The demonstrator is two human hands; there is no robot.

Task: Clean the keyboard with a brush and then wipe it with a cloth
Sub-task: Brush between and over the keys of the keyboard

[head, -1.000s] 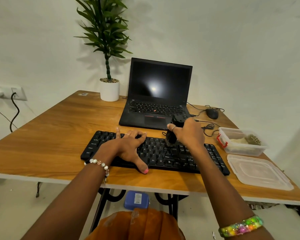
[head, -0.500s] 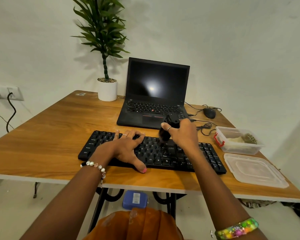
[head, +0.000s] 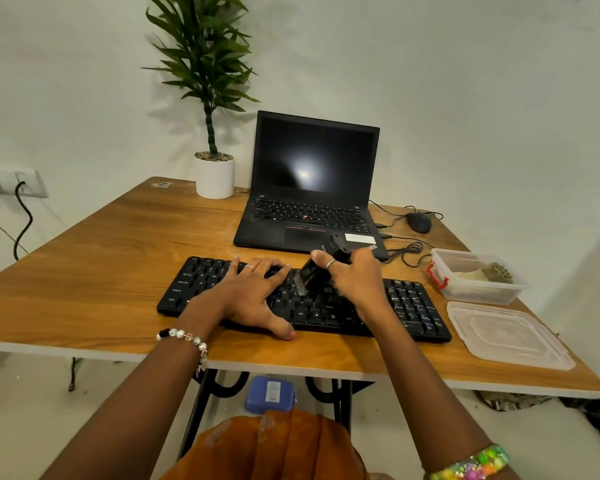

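Shifted leftward along the keyboard [head: 409, 306] since a second ago: brush [head: 314, 273], bristles blurred, gripped by curled fingers of the right hand [head: 355, 280], beside left hand [head: 246, 292] lying spread on middle keys, hiding them, laptop [head: 309, 188] behind, lidless container [head: 475, 275] rightward on the counter [head: 101, 258].

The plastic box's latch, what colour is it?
Red, on the plastic box latch, seen in the head view.

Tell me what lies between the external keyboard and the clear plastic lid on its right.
Nothing: in the head view a narrow strip of bare wooden table separates the keyboard from the plastic lid; they sit side by side, apart.
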